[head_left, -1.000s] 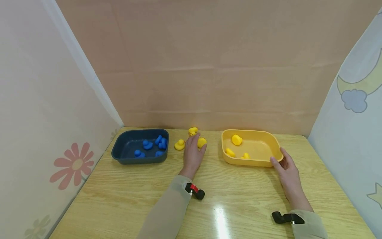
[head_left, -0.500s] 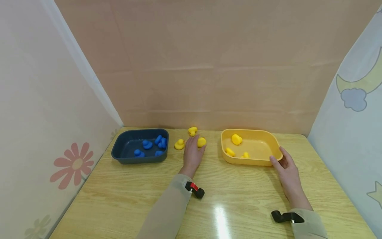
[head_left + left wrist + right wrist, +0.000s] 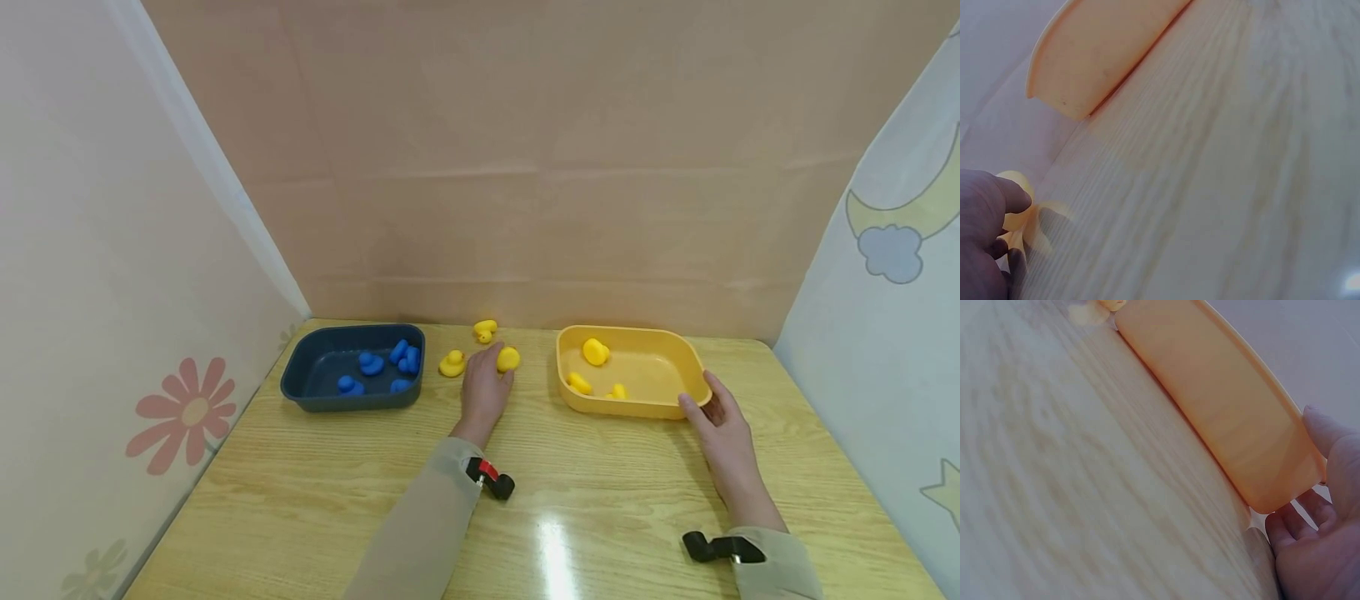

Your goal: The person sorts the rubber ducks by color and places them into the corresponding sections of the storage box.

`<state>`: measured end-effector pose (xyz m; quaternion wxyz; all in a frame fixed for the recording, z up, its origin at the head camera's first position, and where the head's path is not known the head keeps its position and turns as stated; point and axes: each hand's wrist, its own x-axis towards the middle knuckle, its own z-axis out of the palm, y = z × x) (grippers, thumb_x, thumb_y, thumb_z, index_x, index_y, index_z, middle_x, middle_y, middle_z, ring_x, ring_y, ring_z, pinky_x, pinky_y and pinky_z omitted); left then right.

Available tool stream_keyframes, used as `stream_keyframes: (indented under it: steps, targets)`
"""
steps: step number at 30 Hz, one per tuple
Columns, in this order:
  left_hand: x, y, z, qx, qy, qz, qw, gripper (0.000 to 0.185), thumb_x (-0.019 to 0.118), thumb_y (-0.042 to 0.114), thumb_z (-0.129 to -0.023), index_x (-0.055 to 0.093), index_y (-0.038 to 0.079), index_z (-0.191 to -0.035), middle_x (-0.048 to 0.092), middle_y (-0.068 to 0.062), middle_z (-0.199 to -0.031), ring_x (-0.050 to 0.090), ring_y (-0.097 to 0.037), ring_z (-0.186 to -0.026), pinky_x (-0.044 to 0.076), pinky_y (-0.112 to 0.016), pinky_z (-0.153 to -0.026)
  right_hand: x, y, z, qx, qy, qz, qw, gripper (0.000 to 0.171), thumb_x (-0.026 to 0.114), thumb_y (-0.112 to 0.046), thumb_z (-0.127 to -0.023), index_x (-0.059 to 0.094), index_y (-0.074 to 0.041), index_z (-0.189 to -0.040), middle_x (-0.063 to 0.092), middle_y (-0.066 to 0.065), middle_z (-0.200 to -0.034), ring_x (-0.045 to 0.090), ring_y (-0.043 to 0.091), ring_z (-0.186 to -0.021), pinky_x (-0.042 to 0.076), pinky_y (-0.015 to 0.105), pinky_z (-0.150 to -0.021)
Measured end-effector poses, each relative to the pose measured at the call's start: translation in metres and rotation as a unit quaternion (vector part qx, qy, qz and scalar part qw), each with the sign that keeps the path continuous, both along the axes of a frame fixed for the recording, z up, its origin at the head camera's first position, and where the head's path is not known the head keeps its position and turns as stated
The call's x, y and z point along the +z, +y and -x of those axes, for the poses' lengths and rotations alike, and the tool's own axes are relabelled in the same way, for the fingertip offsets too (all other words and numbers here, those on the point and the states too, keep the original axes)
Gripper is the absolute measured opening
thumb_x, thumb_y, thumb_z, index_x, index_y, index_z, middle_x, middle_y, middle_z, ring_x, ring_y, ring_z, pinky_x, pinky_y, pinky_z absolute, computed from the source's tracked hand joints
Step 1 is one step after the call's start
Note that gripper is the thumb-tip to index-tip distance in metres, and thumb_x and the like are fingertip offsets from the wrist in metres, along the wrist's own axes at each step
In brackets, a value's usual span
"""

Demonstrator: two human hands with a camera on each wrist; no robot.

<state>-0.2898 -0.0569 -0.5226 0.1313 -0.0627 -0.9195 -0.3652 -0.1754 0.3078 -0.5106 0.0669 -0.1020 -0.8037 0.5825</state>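
Observation:
My left hand [image 3: 484, 393] is at the back middle of the table, its thumb and fingers pinching a yellow rubber duck [image 3: 508, 359]. In the left wrist view the thumb lies across that duck [image 3: 1017, 181], and part of it is hidden behind the hand. Two more yellow ducks are close by: one [image 3: 452, 364] to the left of the fingers, another [image 3: 485, 327] just beyond them. On the right, my right hand [image 3: 723, 437] grips the near right corner of a yellow tray [image 3: 637, 408], thumb at the rim and fingers around the outside. Several yellow ducks [image 3: 596, 352] lie inside it.
A dark blue tray [image 3: 352, 403] with several blue ducks [image 3: 371, 363] stands at the back left. A brown paper wall [image 3: 525, 208] closes off the table's back edge. Patterned cloth hangs along the left [image 3: 150, 292] and right [image 3: 885, 333] sides.
The left hand has drawn back very slightly, its thumb and fingers closer around the duck. The right hand and both trays stay where they were.

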Motion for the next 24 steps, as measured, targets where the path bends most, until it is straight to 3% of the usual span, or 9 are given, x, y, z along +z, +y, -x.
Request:
stream_keyframes:
  steps: [14, 24]
  targets:
    - [0.0009, 0.0004, -0.002, 0.011, -0.004, 0.0, 0.9999, 0.047, 0.083, 0.01, -0.1, 0.069, 0.01, -0.145, 0.071, -0.012, -0.136, 0.061, -0.034, -0.13, 0.052, -0.049, -0.111, 0.0001, 0.0001, -0.0013, 0.002, 0.003, 0.002, 1.0, 0.088, 0.061, -0.047, -0.113, 0.007, -0.028, -0.18, 0.004, 0.013, -0.184, 0.01, 0.038, -0.168, 0.029, 0.012, -0.12]
    - [0.0009, -0.0007, -0.0059, 0.015, -0.002, -0.014, 0.9998, 0.042, 0.083, 0.016, -0.102, 0.071, 0.015, -0.142, 0.072, -0.007, -0.128, 0.065, -0.026, -0.114, 0.058, -0.043, -0.096, 0.0011, -0.001, -0.0012, -0.002, 0.001, -0.002, 1.0, 0.088, 0.061, -0.047, -0.113, 0.007, -0.028, -0.18, 0.005, 0.014, -0.184, 0.011, 0.039, -0.167, 0.027, 0.011, -0.12]
